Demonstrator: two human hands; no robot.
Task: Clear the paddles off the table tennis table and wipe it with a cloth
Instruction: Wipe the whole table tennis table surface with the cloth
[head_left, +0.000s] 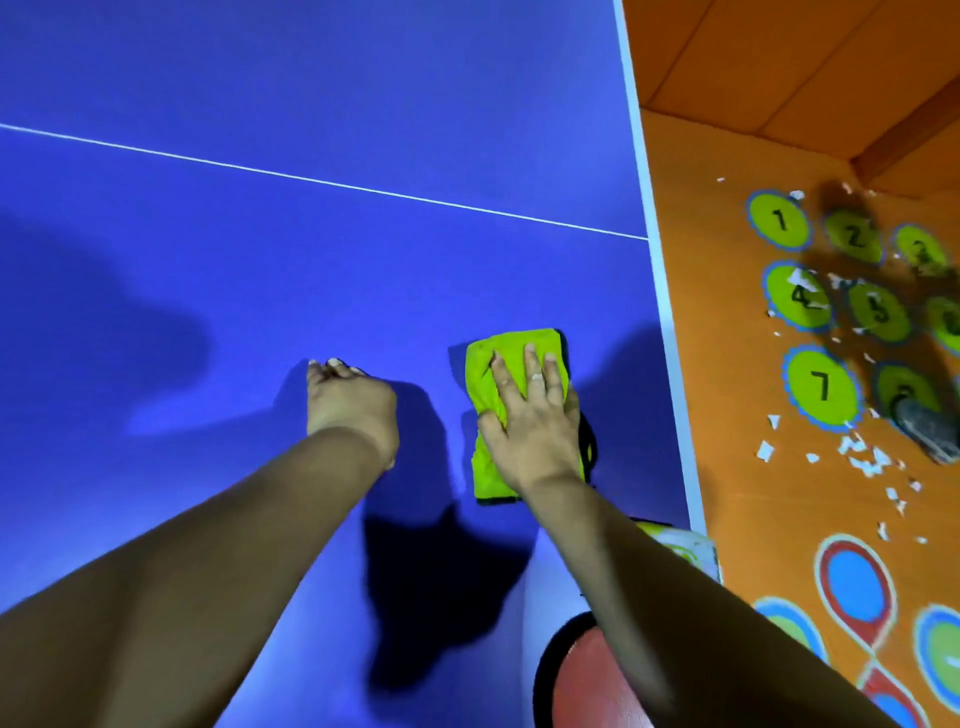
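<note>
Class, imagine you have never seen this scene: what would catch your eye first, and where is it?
First, the bright green cloth lying on the blue table near its right edge, pressed flat under the right hand. Beside it the left hand rests its fingertips on the bare surface. Off to the right, the orange floor shows numbered green circles strewn with white scraps.

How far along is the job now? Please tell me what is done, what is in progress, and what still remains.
Done, apparently: no paddle lies on the visible blue table; a red round object shows beyond its near corner, possibly a paddle. In hand: the right hand presses the green cloth flat near the table's right edge, while the left hand rests on the surface. Left: wiping the rest; how much is already wiped cannot be told.
</note>
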